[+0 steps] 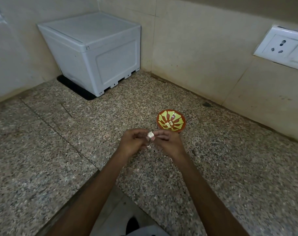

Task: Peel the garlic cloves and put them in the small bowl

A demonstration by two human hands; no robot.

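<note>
As left hand (pixel 133 142) pinches garlic clove (pixel 150 135), right hand (pixel 169 142) pinches it too; peeled cloves (pixel 168 124) in small bowl (pixel 178 117).

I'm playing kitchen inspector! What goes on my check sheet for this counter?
Surface: speckled stone countertop.
Job's things: garlic clove held above the counter; small bowl just behind it holds a few peeled cloves.
Clutter: pale scrap just below the clove, maybe peel.
Grippers: left hand and right hand both pinch the garlic clove.
Cables: nothing seen.
Surroundings: white box on a black mat in the corner; wall socket, nothing plugged in.
</note>
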